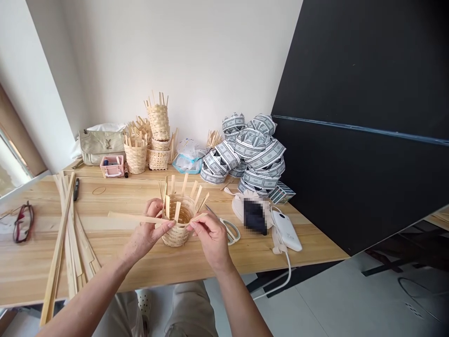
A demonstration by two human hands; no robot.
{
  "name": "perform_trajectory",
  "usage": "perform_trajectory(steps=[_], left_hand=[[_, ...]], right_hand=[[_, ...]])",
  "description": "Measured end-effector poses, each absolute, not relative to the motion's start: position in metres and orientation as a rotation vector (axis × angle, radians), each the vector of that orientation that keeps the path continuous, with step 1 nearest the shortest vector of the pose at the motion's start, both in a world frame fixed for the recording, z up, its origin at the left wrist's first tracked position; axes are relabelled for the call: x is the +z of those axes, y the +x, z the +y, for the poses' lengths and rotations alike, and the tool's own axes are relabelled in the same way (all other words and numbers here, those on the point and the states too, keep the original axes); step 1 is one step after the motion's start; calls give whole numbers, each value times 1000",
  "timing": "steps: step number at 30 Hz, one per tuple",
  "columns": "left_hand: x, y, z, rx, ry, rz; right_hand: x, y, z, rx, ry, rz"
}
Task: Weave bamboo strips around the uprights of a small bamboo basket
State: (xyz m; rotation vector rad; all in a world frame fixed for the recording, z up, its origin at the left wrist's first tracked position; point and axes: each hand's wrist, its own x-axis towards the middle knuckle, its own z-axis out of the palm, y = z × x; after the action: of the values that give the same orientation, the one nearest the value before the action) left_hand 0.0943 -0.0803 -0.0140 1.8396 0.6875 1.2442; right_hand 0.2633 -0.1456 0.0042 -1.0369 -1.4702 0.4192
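A small woven basket (175, 237) of pale wood splints stands on the table in front of me, its upright splint ends sticking up around the rim. My left hand (151, 227) is closed around the basket's left side, the thumb pressed on the front near the rim. A long flat wood strip (135, 217) runs from the left under that hand's fingers to the basket's front. At the right side of the rim, my right hand (209, 234) pinches a wood strip (199, 217) between thumb and fingers. Whether both strip parts are one piece I cannot tell.
Scissors (232, 232) lie right of the basket. Long loose splints (72, 234), a marker (76, 189) and glasses (24, 222) lie left. Finished baskets (158, 122), a handbag (101, 147) and patterned rolls (250, 145) stand behind. A white power bank (286, 230) trails a cable.
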Motion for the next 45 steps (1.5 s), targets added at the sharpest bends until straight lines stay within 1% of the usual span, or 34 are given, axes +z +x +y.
perform_trajectory(steps=[8, 15, 21, 26, 30, 36, 45], left_hand=[[-15, 94, -83, 1283, 2067, 796], [-12, 98, -90, 1353, 2165, 879], [-10, 98, -91, 1332, 2048, 895], [-1, 96, -89, 1196, 1702, 685], [-1, 94, -90, 1110, 1511, 641], [-4, 91, -97, 1018, 1461, 847], [3, 96, -101, 1033, 1469, 735]], right_hand=[[9, 256, -150, 166, -1080, -1559], [11, 254, -152, 111, -1083, -1608], [9, 257, -151, 179, -1069, -1601], [9, 263, -151, 123, -1129, -1619], [7, 263, -151, 150, -1191, -1692], [4, 261, -152, 141, -1264, -1743], [6, 257, -151, 21, -1395, -1831]])
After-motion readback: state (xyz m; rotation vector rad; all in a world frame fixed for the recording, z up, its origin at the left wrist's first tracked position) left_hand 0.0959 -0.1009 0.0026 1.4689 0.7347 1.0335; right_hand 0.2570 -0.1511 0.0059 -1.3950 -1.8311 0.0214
